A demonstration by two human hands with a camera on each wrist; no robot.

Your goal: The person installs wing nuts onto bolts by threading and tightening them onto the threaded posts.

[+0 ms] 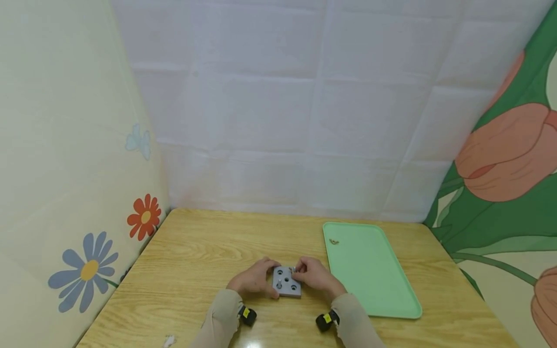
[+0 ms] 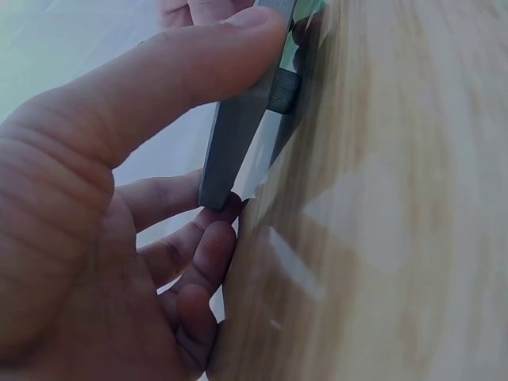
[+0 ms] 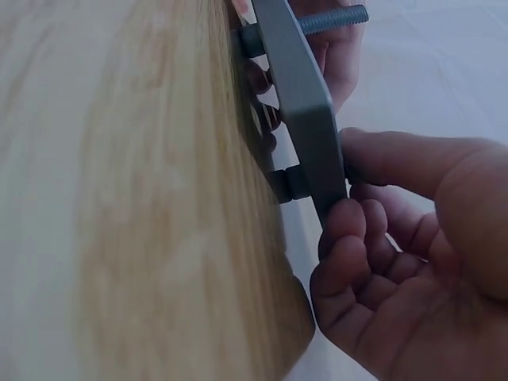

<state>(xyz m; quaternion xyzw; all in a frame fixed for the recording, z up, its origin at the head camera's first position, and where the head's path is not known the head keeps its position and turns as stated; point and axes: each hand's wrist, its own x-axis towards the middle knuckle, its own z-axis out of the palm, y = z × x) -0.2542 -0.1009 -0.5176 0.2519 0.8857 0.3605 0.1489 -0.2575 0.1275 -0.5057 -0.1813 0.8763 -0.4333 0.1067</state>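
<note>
from the head camera i see the grey plate (image 1: 287,286) on the table (image 1: 226,232), left of the green tray (image 1: 370,270); the left hand (image 1: 256,278) grips its side between thumb and fingers, while the right hand (image 1: 317,275) pinches a small metal piece (image 1: 293,269) at a far corner. only the wrist views show short feet (image 3: 297,182) beneath; the grasp obscures the piece's shape.

The plate (image 1: 286,286)'s plain grey, the tray (image 1: 370,275)'s solid mint green, the tabletop (image 1: 235,241)'s yellowish-brown woodgrain, the sleeves (image 1: 223,311) are beige, and behind the whitish sheet (image 1: 261,121) vibe you've got a blue-grey daisy (image 1: 101,251) and a red one (image 1: 140,220) on cream, plus coral tulips (image 1: 509,150).
</note>
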